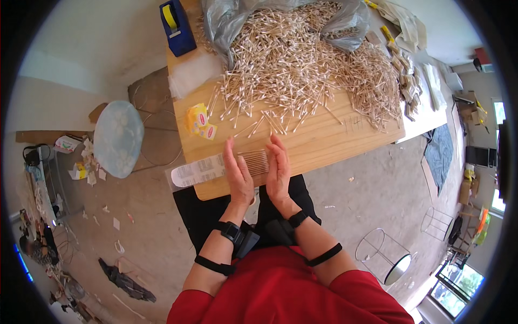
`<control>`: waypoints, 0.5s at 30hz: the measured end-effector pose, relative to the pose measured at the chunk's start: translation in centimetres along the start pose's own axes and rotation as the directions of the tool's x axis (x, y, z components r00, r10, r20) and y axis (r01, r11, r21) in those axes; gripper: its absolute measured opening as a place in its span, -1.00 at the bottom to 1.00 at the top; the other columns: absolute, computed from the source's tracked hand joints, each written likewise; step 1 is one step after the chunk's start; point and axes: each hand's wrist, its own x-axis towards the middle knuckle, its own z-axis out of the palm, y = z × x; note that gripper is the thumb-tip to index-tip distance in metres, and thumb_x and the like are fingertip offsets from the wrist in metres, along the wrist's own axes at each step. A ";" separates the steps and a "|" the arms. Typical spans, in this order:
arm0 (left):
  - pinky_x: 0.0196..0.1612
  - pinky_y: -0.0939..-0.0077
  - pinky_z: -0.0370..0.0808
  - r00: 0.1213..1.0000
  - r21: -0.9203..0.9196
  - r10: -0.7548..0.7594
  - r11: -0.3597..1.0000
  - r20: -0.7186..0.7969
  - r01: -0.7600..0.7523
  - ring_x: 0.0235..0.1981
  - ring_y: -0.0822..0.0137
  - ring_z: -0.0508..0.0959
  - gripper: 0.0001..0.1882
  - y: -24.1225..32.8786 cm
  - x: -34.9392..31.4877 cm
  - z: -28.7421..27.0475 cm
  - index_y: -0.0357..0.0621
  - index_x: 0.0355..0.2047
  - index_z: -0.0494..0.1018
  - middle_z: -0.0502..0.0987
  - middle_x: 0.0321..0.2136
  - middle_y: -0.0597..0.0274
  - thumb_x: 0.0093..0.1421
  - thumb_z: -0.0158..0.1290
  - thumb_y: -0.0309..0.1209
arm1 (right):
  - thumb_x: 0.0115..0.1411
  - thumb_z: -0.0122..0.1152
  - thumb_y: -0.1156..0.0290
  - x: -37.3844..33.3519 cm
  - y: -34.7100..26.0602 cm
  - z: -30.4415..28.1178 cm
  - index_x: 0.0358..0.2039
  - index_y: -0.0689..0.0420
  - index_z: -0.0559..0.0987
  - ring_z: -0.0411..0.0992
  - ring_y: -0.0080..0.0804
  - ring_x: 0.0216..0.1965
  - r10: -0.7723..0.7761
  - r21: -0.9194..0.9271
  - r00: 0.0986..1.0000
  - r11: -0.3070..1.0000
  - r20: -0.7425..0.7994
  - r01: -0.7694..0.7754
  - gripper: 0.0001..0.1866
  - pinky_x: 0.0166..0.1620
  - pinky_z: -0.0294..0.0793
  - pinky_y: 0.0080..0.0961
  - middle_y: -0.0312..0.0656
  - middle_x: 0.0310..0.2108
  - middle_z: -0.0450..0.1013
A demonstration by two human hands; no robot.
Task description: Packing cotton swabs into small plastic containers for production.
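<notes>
Red shirt (286, 291) is closest to the camera, on the near side of the swab pile, person facing it. Tabletop (313, 146), light wood, sits under the swab pile (283, 59), which covers most of its far half. Grey plastic bag (218, 27) drapes over the pile's far side. Stool (118, 139) with pale blue seat stands on the floor, well left of the pile.

Left hand (237, 173) and right hand (278, 170) are just on the near side of the pile, palms roughly facing, a gap between them. Fingers on each: extended, side by side, not wrapped around anything. Can't tell if the palms press.

Clear plastic sheets (195, 74) lie just left of the pile; blue tape dispenser (181, 38) is left of its far part. Packet (199, 171), clear with white label, is near-left of the pile, partly behind the left hand. Swab row (257, 162) is between the hands, near side of the pile; its link to the packet is hidden. Yellow cards (198, 119) are near the pile's left edge.
</notes>
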 end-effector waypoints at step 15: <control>0.34 0.21 0.15 0.991 0.016 -0.090 0.996 -0.095 0.092 0.31 0.02 0.24 -0.49 -0.5 -0.3 -2.4 -0.26 0.33 0.08 0.26 0.25 -0.07 0.48 -0.34 -0.25 | 0.30 -0.16 0.68 -0.7 -1.1 4.8 -0.03 0.22 0.50 0.25 -0.01 0.30 -0.058 -0.034 0.994 0.998 0.089 0.062 -0.69 0.31 0.21 -0.25 0.06 0.25 0.31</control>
